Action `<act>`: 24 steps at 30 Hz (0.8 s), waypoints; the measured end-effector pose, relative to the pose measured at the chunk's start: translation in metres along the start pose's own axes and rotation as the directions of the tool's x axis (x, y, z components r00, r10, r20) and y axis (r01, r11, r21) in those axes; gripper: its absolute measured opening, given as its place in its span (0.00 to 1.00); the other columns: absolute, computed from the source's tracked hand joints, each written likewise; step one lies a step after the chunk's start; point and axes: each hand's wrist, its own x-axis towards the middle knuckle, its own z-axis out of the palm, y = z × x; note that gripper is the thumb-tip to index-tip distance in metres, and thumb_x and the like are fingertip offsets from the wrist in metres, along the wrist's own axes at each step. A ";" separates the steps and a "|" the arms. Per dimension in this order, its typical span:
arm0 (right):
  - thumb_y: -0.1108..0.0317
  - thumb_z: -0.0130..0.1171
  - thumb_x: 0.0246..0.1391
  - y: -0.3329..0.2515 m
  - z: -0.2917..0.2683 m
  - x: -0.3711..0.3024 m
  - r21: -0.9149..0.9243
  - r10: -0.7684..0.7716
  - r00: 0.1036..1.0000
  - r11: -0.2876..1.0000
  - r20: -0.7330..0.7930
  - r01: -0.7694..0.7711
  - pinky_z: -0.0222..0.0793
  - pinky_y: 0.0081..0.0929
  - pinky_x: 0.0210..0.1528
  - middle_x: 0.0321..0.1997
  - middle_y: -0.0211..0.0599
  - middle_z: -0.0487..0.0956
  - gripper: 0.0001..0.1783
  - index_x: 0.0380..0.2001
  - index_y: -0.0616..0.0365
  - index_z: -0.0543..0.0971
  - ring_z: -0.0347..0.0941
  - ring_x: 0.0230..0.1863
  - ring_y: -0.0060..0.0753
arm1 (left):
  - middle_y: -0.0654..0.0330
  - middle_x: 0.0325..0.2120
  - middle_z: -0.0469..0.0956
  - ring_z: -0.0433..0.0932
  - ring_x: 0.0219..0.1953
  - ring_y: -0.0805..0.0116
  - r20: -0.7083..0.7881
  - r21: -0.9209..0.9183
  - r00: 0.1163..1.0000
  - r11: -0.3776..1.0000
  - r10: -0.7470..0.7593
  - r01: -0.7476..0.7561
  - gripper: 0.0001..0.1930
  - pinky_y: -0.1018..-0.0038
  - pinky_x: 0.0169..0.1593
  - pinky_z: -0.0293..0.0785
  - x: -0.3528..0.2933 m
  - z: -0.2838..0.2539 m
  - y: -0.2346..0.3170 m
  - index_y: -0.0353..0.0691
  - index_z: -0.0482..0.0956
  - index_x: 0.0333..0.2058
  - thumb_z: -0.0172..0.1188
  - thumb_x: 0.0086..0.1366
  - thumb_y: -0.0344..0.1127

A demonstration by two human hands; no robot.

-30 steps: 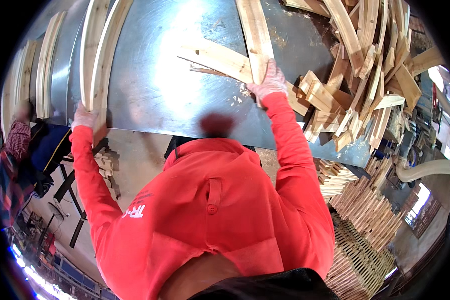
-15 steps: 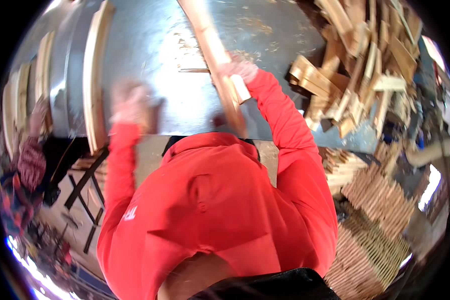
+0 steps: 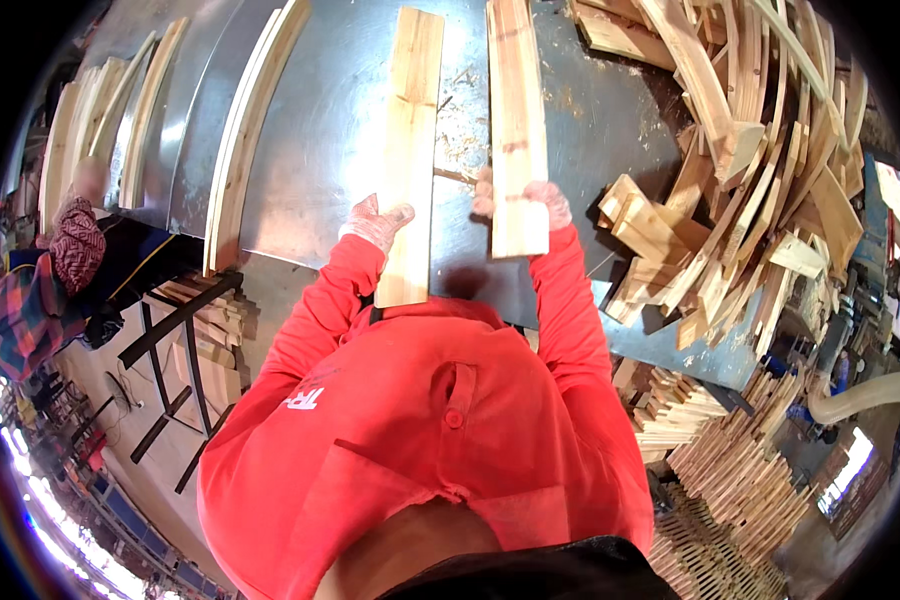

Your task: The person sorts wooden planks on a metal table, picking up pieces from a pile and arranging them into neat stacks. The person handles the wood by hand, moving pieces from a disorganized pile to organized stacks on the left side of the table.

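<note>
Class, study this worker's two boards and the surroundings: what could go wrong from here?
1. Pinched fingers: the right hand has fingers in the gap between the left board and right board; closing that gap could trap them.
2. Sliding wood: the heap of offcuts lies loose and criss-crossed on the table, so a knock might shift it.
3. Bumping: the left board's near end appears close to the red jacket.
</note>
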 end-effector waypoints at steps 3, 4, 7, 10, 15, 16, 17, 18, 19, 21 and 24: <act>0.72 0.71 0.35 -0.008 -0.020 -0.009 -0.386 -0.122 0.991 0.918 -0.062 0.089 0.72 0.51 0.51 0.46 0.47 0.73 0.42 0.57 0.54 0.65 0.72 0.47 0.52 | 0.43 0.40 0.78 0.77 0.42 0.46 -0.044 0.423 0.998 0.905 -0.037 0.053 0.31 0.63 0.50 0.72 -0.016 -0.023 0.033 0.32 0.70 0.52 0.65 0.55 0.48; 0.71 0.72 0.37 -0.012 -0.012 -0.010 -0.377 -0.084 0.996 0.922 0.014 0.083 0.72 0.47 0.52 0.47 0.45 0.73 0.41 0.58 0.54 0.66 0.72 0.49 0.48 | 0.42 0.42 0.77 0.76 0.44 0.45 -0.020 0.505 0.999 0.862 -0.034 0.039 0.34 0.62 0.51 0.71 -0.019 -0.034 0.038 0.33 0.68 0.54 0.64 0.55 0.51; 0.73 0.56 0.50 -0.047 -0.029 0.006 -0.993 -0.305 0.952 0.105 0.019 0.054 0.73 0.30 0.45 0.47 0.38 0.77 0.27 0.56 0.54 0.70 0.74 0.45 0.32 | 0.43 0.53 0.71 0.69 0.55 0.44 -0.338 0.697 0.651 0.646 0.679 -0.312 0.42 0.53 0.57 0.65 -0.024 -0.077 0.050 0.40 0.64 0.59 0.62 0.53 0.62; 0.82 0.45 0.49 -0.072 0.114 -0.006 -0.818 -0.187 0.979 -0.575 0.084 -0.040 0.76 0.26 0.41 0.44 0.36 0.80 0.29 0.55 0.50 0.74 0.77 0.41 0.30 | 0.46 0.58 0.64 0.64 0.61 0.47 -0.029 0.934 0.134 0.075 0.991 -0.350 0.45 0.42 0.60 0.56 -0.049 -0.155 0.144 0.43 0.64 0.60 0.67 0.47 0.61; 0.77 0.58 0.42 -0.071 0.200 0.053 -0.094 0.208 0.867 -0.956 0.454 0.278 0.67 0.38 0.60 0.44 0.35 0.80 0.26 0.49 0.47 0.77 0.74 0.52 0.39 | 0.51 0.44 0.78 0.79 0.45 0.55 0.346 0.855 0.863 0.254 0.369 -0.452 0.31 0.61 0.47 0.75 -0.037 -0.154 0.149 0.48 0.73 0.54 0.66 0.53 0.52; 0.76 0.61 0.40 -0.072 0.208 0.057 0.112 0.331 0.676 -0.931 0.658 0.347 0.63 0.43 0.63 0.49 0.35 0.78 0.29 0.51 0.49 0.76 0.72 0.55 0.42 | 0.51 0.39 0.79 0.80 0.41 0.57 0.247 0.821 0.885 0.400 0.395 -0.407 0.27 0.64 0.44 0.76 -0.036 -0.161 0.132 0.46 0.76 0.51 0.64 0.55 0.50; 0.71 0.65 0.41 -0.082 0.201 0.049 0.010 0.186 0.650 -0.964 0.736 0.265 0.60 0.43 0.64 0.56 0.39 0.74 0.34 0.56 0.49 0.72 0.68 0.59 0.47 | 0.50 0.35 0.80 0.81 0.37 0.58 0.141 0.765 0.906 0.537 0.400 -0.356 0.23 0.67 0.40 0.76 -0.043 -0.168 0.117 0.44 0.78 0.48 0.63 0.57 0.48; 0.67 0.68 0.39 -0.092 0.183 0.029 -0.137 -0.016 0.704 -0.984 0.710 0.116 0.60 0.43 0.65 0.59 0.41 0.71 0.39 0.59 0.49 0.69 0.66 0.60 0.49 | 0.49 0.29 0.81 0.81 0.36 0.53 -0.038 0.623 0.930 0.737 0.365 -0.263 0.18 0.65 0.42 0.76 -0.056 -0.169 0.114 0.41 0.81 0.40 0.59 0.60 0.49; 0.63 0.71 0.38 -0.106 0.159 0.004 -0.276 -0.212 0.721 -0.961 0.660 -0.029 0.59 0.43 0.65 0.62 0.43 0.69 0.44 0.62 0.50 0.66 0.64 0.62 0.50 | 0.49 0.40 0.80 0.80 0.42 0.55 -0.102 0.620 0.952 0.767 0.289 -0.167 0.21 0.66 0.46 0.75 -0.042 -0.188 0.086 0.43 0.80 0.46 0.61 0.59 0.49; 0.46 0.77 0.27 -0.126 0.086 -0.060 -0.342 -0.435 0.884 -0.868 0.173 -0.360 0.49 0.43 0.70 0.71 0.51 0.54 0.67 0.69 0.52 0.51 0.51 0.70 0.52 | 0.49 0.54 0.73 0.76 0.50 0.52 -0.194 0.245 0.826 0.842 0.529 -0.482 0.29 0.64 0.53 0.72 0.014 -0.227 0.001 0.44 0.73 0.56 0.64 0.57 0.48; 0.42 0.78 0.24 -0.121 0.042 -0.093 0.031 -0.586 0.696 -0.774 -0.414 -0.633 0.39 0.44 0.73 0.72 0.50 0.51 0.75 0.69 0.56 0.42 0.45 0.73 0.51 | 0.49 0.64 0.60 0.70 0.58 0.45 -0.119 0.941 0.696 0.304 0.708 -0.149 0.42 0.59 0.60 0.65 0.072 -0.269 -0.043 0.49 0.54 0.67 0.64 0.55 0.46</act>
